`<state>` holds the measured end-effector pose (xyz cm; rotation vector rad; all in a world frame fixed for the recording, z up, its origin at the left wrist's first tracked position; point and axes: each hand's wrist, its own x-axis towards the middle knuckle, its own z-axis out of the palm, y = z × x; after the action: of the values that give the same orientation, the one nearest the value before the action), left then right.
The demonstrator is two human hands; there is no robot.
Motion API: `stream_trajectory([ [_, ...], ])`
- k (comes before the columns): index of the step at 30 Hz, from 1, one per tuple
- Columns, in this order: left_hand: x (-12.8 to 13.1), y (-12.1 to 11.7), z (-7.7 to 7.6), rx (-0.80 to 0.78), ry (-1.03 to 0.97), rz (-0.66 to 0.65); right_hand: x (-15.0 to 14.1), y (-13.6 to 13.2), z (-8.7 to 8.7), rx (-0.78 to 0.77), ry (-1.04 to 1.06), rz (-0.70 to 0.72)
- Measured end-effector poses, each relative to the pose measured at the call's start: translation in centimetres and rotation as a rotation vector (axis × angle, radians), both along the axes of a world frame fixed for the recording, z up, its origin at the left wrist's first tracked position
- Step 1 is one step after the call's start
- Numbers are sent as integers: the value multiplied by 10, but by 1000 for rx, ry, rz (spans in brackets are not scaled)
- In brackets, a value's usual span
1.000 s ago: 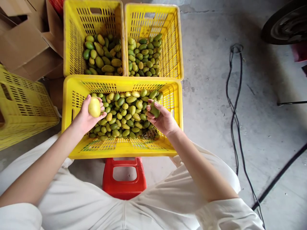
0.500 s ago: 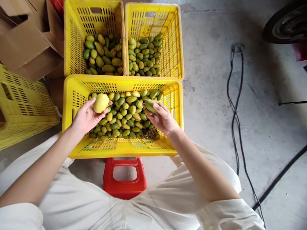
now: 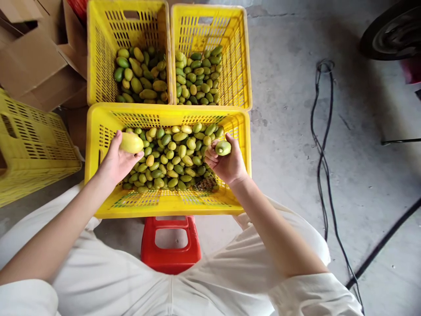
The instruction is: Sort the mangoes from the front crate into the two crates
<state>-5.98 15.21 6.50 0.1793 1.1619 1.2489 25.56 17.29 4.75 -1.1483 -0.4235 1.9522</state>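
My left hand (image 3: 115, 163), over the left part of the near yellow crate (image 3: 167, 206), holds a plump yellow mango (image 3: 131, 142) between thumb and fingers. A smaller green mango (image 3: 223, 148) is in my right hand (image 3: 232, 167), its pointed end turned up towards me, above the crate's right part. Below both hands, many small green and yellow mangoes (image 3: 179, 159) cover the crate's bottom. Something brown and shiny, which I cannot make out, lies among them at the lower right (image 3: 206, 184).
Two more yellow crates, one at the back left (image 3: 98, 66) and one at the back right (image 3: 235, 66), hold mangoes. A red stool (image 3: 171, 263) stands between my knees. Cardboard boxes (image 3: 33, 66) and another yellow crate (image 3: 39, 153) are at left; black cables (image 3: 320, 162) lie on the floor at right.
The yellow mango has turned and shifted slightly left and down in my left hand. My right hand has moved right and turned the green mango end-up.
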Motion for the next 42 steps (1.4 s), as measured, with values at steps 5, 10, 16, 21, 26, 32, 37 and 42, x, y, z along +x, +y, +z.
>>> stream_trajectory([
  [5, 7, 2, 13, -110, -36, -5, -6, -1, 1, -53, 44, -56],
  [10, 7, 2, 21, -99, -85, -75, -6, -1, 0, -11, 30, -33],
  [16, 10, 4, 23, -126, -52, -115, -8, -2, 6, 4, 59, 52],
  [21, 9, 3, 10, -80, 8, -92, -12, -4, 8, 44, 69, 75],
  [26, 5, 2, -1, -59, 48, -15, -13, -7, 3, 82, -15, 72],
  [32, 6, 5, 6, -127, 34, 75, -8, -4, 2, 65, -49, 33],
  [37, 10, 8, 19, -196, -32, 59, -5, -2, -3, 57, -72, -43],
  [42, 13, 8, 31, -204, -84, -77, -8, -1, -1, 3, 11, -100],
])
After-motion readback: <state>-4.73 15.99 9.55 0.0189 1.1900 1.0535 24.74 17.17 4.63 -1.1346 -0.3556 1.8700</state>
